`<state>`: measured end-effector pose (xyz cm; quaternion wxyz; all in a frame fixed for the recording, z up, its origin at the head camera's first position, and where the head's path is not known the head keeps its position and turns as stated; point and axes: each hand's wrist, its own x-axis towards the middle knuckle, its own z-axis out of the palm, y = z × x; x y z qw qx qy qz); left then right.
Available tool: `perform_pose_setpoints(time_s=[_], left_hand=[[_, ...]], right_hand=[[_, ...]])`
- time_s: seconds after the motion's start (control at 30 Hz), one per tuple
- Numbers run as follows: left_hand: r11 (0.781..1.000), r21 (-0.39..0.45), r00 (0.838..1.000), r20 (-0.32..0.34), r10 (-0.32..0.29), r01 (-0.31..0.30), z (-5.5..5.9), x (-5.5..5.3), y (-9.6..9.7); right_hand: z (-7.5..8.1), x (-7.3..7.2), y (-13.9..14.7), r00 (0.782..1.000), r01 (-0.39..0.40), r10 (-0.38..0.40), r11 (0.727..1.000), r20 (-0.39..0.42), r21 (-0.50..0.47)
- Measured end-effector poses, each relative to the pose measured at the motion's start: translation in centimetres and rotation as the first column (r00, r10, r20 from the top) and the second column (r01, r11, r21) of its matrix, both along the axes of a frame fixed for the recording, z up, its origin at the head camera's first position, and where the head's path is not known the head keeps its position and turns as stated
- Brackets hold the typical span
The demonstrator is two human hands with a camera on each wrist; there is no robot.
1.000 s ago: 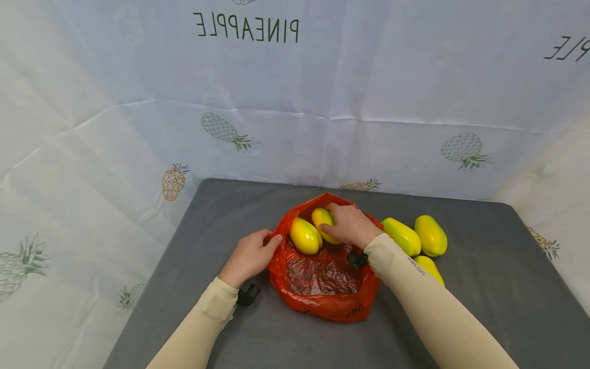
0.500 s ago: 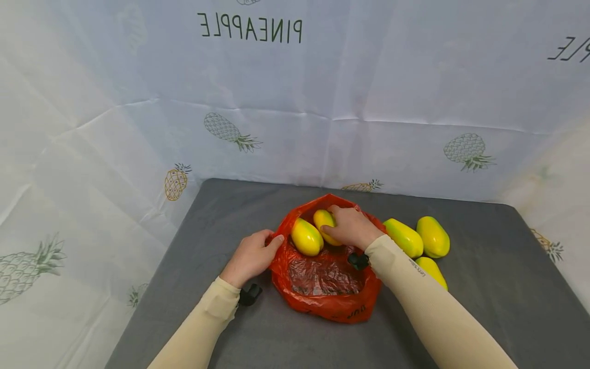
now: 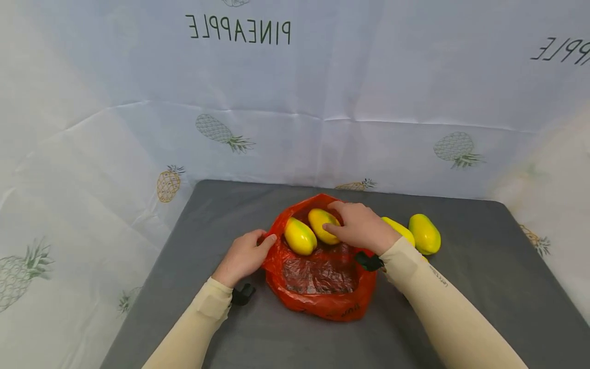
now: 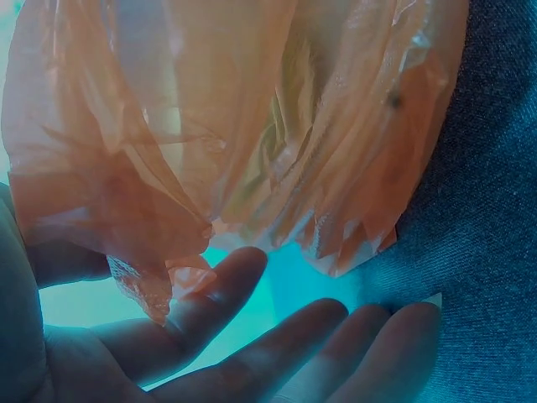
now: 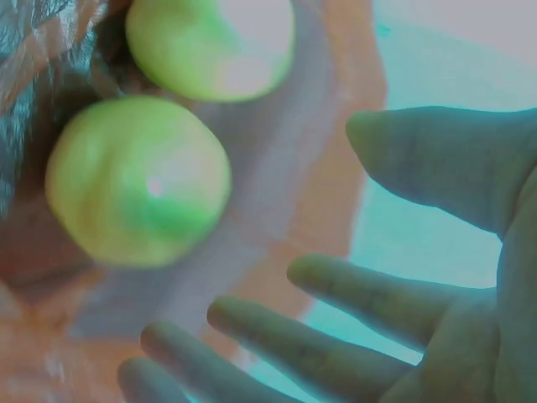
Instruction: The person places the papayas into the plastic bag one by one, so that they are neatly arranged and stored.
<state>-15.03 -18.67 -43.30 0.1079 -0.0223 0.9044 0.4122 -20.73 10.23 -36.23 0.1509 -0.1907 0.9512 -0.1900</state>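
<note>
A red plastic bag (image 3: 322, 305) stands with its mouth spread upward on the table. Inside, towards the back, lie two yellow-green mangoes, the left mango (image 3: 300, 236) and the right mango (image 3: 323, 226). My left hand (image 3: 241, 256) pinches the bag's left rim between thumb and forefinger; in the left wrist view its other fingers extend below the gathered plastic (image 4: 226, 151). My right hand (image 3: 361, 225) hovers over the bag's right back side, thumb and fingers spread, holding nothing. The right wrist view shows a gap between that hand (image 5: 403, 277) and the two mangoes (image 5: 138, 180).
Right of the bag, more mangoes lie on the grey table (image 3: 484, 287): one mango (image 3: 425, 234) in full view, another mango (image 3: 398, 230) partly behind my right wrist, and a third almost wholly hidden by the forearm. A pineapple-print curtain (image 3: 369, 77) hangs behind.
My right hand has let go of the right mango, leaving it in the bag, and has moved slightly up and to the right. The left hand keeps its hold on the rim.
</note>
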Motion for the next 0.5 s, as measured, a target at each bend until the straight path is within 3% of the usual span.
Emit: perform_pose_setpoints(time_s=[0.23,0.5], left_hand=[[1.000,-0.024,1.000,-0.007,-0.006,0.006,0.3,0.0,-0.1],[0.999,-0.051,1.000,-0.008,-0.015,0.015,0.1,0.1,0.2]], right_hand=[[2.0,1.9,4.7,0.993,0.051,-0.057,0.997,-0.107,-0.054],[1.1,3.4,12.0,0.976,0.196,-0.201,0.978,-0.086,-0.066]])
